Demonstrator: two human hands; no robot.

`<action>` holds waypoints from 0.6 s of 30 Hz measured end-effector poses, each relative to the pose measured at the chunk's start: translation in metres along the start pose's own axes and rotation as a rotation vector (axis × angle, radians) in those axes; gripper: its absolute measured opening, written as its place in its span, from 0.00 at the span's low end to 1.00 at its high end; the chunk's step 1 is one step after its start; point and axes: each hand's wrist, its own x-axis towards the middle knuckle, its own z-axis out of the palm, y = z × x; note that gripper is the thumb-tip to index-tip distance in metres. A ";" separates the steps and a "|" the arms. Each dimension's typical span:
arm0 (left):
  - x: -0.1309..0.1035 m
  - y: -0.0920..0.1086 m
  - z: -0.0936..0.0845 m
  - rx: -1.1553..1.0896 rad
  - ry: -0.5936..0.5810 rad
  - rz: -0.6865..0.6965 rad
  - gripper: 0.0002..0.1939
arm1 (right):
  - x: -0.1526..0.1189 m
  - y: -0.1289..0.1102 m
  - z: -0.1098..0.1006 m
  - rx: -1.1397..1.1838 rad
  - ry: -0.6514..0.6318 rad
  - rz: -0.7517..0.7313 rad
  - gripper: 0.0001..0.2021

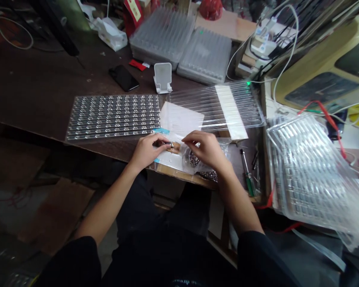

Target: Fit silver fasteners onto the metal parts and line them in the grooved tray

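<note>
Metal piece (171, 145), near edge of worktop (36, 95), pinched in left hand (148, 149), presumably steadied for close work; right hand (206, 147) over bag of parts (186, 160), cannot tell whether gripping; loaded tray (71, 121) leftward along same edge, likely for easy reach.

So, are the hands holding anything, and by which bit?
The left hand pinches a small shiny piece; which part is unclear. The right hand, I can't tell.

A black phone (124, 78) lies near a white stand (163, 75) and a red scrap (137, 65).
</note>
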 end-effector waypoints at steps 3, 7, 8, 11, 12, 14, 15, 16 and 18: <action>0.001 0.000 -0.001 0.038 -0.035 0.021 0.04 | -0.008 0.005 -0.025 -0.073 -0.126 0.110 0.12; 0.001 0.002 -0.002 0.094 -0.064 0.045 0.03 | -0.017 0.009 -0.033 -0.196 -0.372 0.243 0.09; 0.001 0.003 -0.002 0.107 -0.066 0.056 0.04 | -0.018 0.008 -0.031 -0.229 -0.385 0.265 0.12; 0.001 0.005 -0.001 0.145 -0.061 0.101 0.04 | -0.017 0.004 -0.024 -0.289 -0.420 0.289 0.13; 0.001 0.005 -0.001 0.156 -0.063 0.115 0.04 | -0.016 0.003 -0.023 -0.296 -0.437 0.286 0.11; 0.001 0.004 0.000 0.176 -0.062 0.135 0.04 | -0.016 0.001 -0.022 -0.307 -0.451 0.272 0.08; 0.000 0.003 0.000 0.183 -0.060 0.139 0.04 | -0.016 0.001 -0.023 -0.306 -0.442 0.261 0.08; 0.000 0.003 0.000 0.189 -0.060 0.143 0.04 | -0.016 0.002 -0.024 -0.297 -0.426 0.252 0.09; 0.000 0.003 0.001 0.199 -0.065 0.154 0.04 | -0.018 0.005 -0.027 -0.264 -0.394 0.237 0.10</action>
